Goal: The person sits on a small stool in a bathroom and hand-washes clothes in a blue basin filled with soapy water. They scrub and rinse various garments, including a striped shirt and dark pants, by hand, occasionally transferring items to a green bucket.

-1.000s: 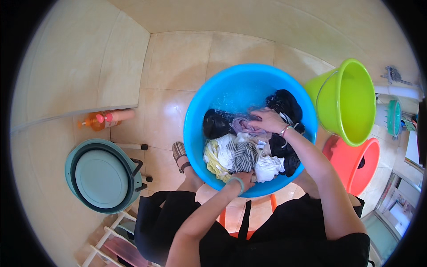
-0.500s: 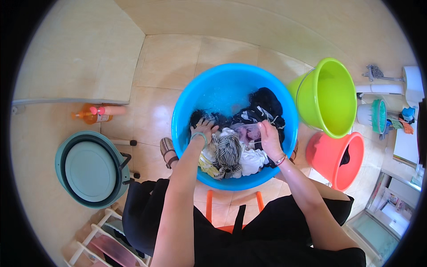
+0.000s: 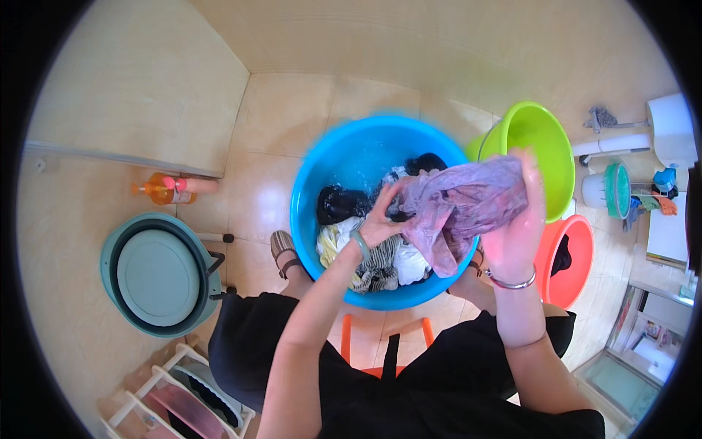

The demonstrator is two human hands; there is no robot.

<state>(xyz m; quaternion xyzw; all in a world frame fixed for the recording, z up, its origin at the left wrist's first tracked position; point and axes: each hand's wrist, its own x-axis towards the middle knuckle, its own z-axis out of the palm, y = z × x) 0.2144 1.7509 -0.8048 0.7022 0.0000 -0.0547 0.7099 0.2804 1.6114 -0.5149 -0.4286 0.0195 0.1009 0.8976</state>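
A wet purple-pink garment (image 3: 468, 197) is held up above a round blue tub (image 3: 301, 219). My right hand (image 3: 518, 227), blurred by motion, grips its right end, and the fingertips are partly hidden by the cloth. At the garment's left edge my left hand (image 3: 382, 219) has its fingers closed on the fabric. Below, in the tub's water, lie a black garment (image 3: 344, 205), a black-and-white striped cloth (image 3: 382, 265), a white cloth (image 3: 412, 262) and a pale yellow cloth (image 3: 333, 243).
A lime-green bucket (image 3: 548, 139) and a coral-red bucket (image 3: 578, 271) stand to the right. On the left are a grey-green folding basin (image 3: 157, 278), an orange bottle (image 3: 157, 189) and a white rack (image 3: 157, 377). An orange stool (image 3: 346, 333) is beneath me.
My right hand has lifted the purple-pink garment out of the tub, up and to the right. My left hand has moved right from the laundry onto the garment's edge.
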